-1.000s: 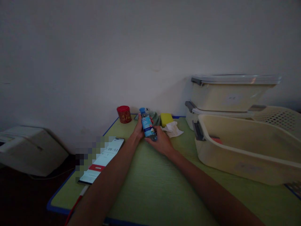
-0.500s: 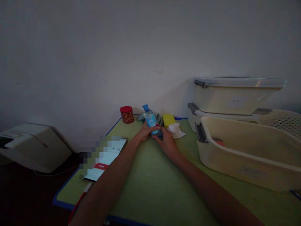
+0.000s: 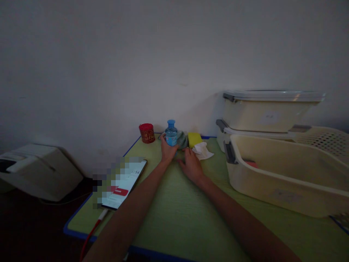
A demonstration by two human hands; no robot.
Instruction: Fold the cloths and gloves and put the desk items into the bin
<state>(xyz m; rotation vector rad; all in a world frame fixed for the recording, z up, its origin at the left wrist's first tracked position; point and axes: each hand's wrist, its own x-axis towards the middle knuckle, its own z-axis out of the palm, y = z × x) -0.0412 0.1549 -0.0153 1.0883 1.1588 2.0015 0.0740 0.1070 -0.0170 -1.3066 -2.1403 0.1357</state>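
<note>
A small clear bottle (image 3: pixel 171 134) with a blue cap and blue label stands upright near the far edge of the green table (image 3: pixel 174 214). My left hand (image 3: pixel 167 150) is wrapped round its lower part. My right hand (image 3: pixel 191 165) rests on the table just right of the bottle, fingers loosely stretched toward it, holding nothing. A grey-green cloth (image 3: pixel 182 139) lies right behind the bottle.
A red tin (image 3: pixel 147 133) sits left of the bottle; a yellow sponge (image 3: pixel 194 139) and crumpled white tissue (image 3: pixel 202 150) to its right. A phone (image 3: pixel 122 183) with a red cable lies at the left edge. Cream plastic bins (image 3: pixel 283 171) fill the right side.
The bottle went from tilted in both hands to standing upright farther back. My right hand came off it and now lies on the table.
</note>
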